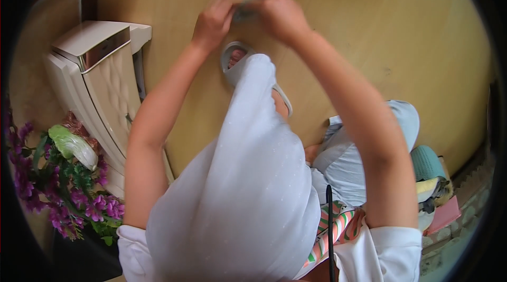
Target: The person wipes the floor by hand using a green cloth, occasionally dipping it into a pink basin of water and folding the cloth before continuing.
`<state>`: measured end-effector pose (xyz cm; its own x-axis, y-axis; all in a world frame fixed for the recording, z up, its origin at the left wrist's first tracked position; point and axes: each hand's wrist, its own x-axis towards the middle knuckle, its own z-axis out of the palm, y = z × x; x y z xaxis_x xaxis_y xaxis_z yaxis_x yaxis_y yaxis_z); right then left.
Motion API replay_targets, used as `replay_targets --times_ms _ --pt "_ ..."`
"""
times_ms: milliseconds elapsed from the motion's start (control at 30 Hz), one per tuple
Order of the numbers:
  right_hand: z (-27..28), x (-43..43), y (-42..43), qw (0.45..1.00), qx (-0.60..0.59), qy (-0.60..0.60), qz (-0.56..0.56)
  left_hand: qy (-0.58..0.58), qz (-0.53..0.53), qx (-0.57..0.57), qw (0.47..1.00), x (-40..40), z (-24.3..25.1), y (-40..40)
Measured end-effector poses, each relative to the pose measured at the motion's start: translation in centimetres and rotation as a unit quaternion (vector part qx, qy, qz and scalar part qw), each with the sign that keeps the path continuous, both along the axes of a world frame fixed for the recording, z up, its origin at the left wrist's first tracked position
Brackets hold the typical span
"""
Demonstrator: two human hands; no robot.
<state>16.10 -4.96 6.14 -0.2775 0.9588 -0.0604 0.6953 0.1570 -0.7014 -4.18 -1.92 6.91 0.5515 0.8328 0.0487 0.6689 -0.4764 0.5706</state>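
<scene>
My left hand and my right hand meet out in front of me, above the yellowish floor. Between their fingers is a small grey-green thing, too blurred to name. Fingers of both hands close in on it from either side, and motion blur hides the fingertips. Below the hands, pale grey-blue fabric spreads over my lap and narrows towards a foot in a light grey slipper.
A cream cabinet stands at the left, with purple artificial flowers and a cabbage-shaped ornament beside it. A pale blue-clad bent leg is at the right. Beyond it lie a teal textured roll and a pink item.
</scene>
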Motion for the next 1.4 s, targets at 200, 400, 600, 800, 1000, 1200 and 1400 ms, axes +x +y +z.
replay_targets --times_ms 200,400,600,800,1000,1200,1400 --pt "0.3 0.6 5.0 0.996 0.062 -0.004 -0.069 -0.06 0.055 0.033 0.996 4.7 0.1 6.5" --pt "-1.9 -0.3 -1.2 0.985 0.145 -0.006 -0.093 0.009 -0.091 -0.018 0.996 1.1 0.2 2.2" --pt "-0.6 -1.7 -5.5 0.993 0.104 0.016 -0.047 0.045 -0.093 -0.037 0.994 -0.4 1.3 -2.3" --pt "-0.1 0.9 3.8 0.998 0.038 -0.038 -0.021 0.042 -0.101 0.088 0.99 2.3 0.9 5.2" --pt "-1.2 0.2 2.7 0.997 0.05 -0.029 -0.045 0.018 -0.029 0.04 0.999 2.5 -0.1 4.4" --pt "0.3 -1.8 -5.7 0.999 0.034 -0.011 0.01 0.01 -0.035 -0.044 0.998 -0.3 1.0 -4.4" --pt "-0.2 -1.0 -2.2 0.993 0.092 -0.058 0.043 0.039 -0.022 -0.025 0.999 0.5 1.3 -0.6"
